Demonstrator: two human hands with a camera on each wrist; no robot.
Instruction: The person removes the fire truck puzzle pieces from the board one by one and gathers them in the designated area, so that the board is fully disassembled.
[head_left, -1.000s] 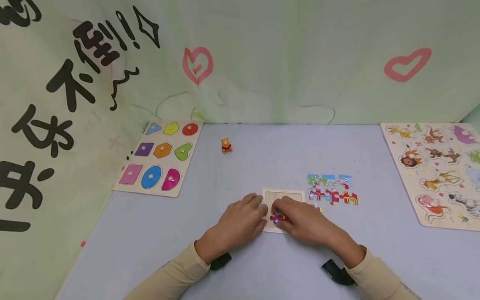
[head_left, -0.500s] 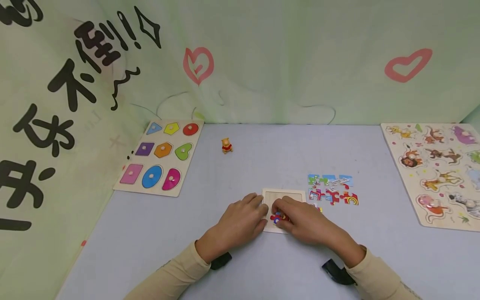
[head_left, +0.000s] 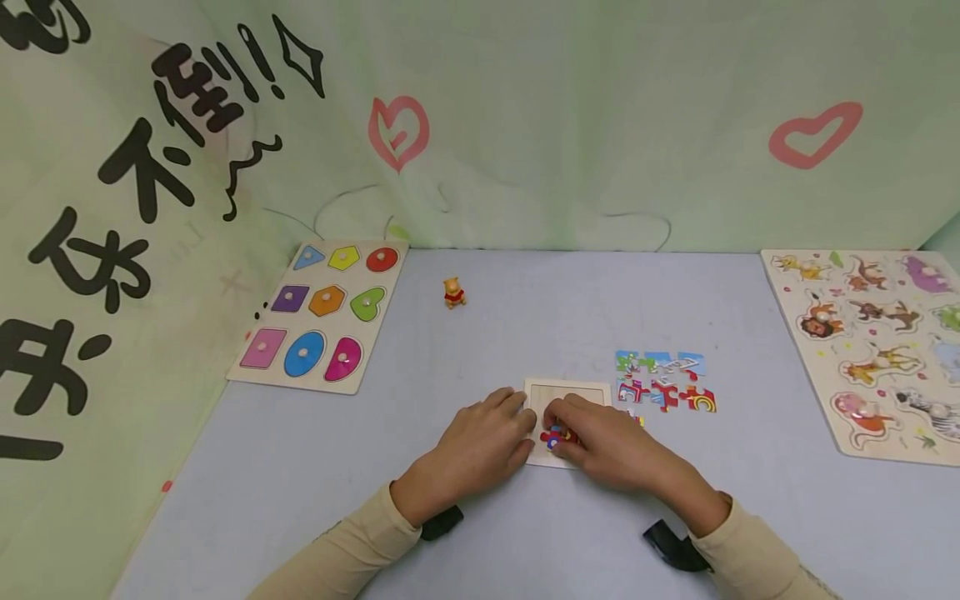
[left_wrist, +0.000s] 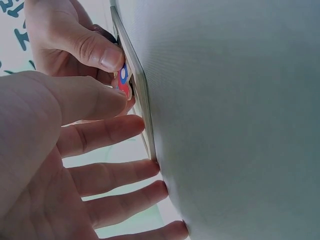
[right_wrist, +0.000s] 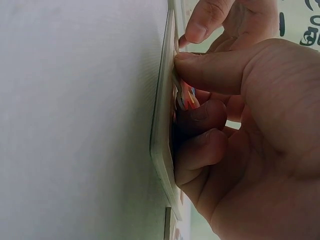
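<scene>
A small wooden puzzle tray (head_left: 567, 384) lies flat on the table. Over its lower half, my right hand (head_left: 611, 437) pinches a red and blue jigsaw piece (head_left: 552, 438) between thumb and curled fingers; the hand covers part of it. In the right wrist view, the piece (right_wrist: 186, 95) sits close over the tray, slightly tilted. My left hand (head_left: 483, 437) rests at the tray's left side, its fingers nearly straight, as the left wrist view shows, with fingertips (left_wrist: 150, 167) by the tray edge and table.
Several loose jigsaw pieces (head_left: 664, 392) lie right of the tray, some partly behind my right hand. A shape board (head_left: 358, 333) stands back left, an animal board (head_left: 832, 392) at right. A small bear figure (head_left: 453, 293) is farther back, before a fabric wall (head_left: 525, 125).
</scene>
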